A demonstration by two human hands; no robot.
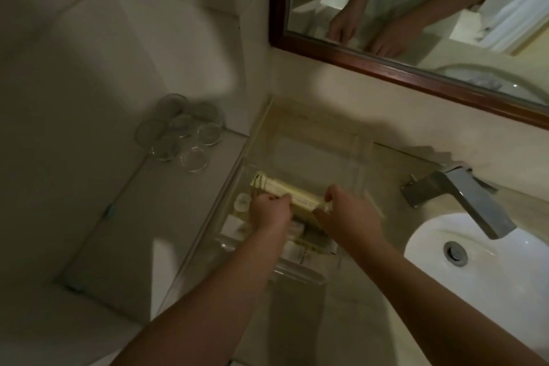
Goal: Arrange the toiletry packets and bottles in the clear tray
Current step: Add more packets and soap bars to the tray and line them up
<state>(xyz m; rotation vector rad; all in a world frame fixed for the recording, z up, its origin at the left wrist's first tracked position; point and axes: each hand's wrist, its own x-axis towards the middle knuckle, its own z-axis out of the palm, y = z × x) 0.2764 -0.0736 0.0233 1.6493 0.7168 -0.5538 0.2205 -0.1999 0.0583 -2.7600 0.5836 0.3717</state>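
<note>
A long yellow packet (294, 192) is pinched at its ends by the left hand (269, 211) and right hand (347, 214), low over the clear tray (361, 169) by the counter's wall edge. Packets (300, 244) and a bottle cap (242, 202) already lie inside; far half bare, so roughly midway.

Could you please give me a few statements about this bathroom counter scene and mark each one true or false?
1. Both hands, the left hand and the right hand, hold the yellow packet over the tray. True.
2. The glasses stand right of the sink. False: they stand on the ledge left of the tray.
3. The far part of the tray is packed with bottles. False: it looks bare; the packets sit at the near end.
4. The faucet is right of the tray. True.
5. The mirror shows the person's arms. True.
</note>
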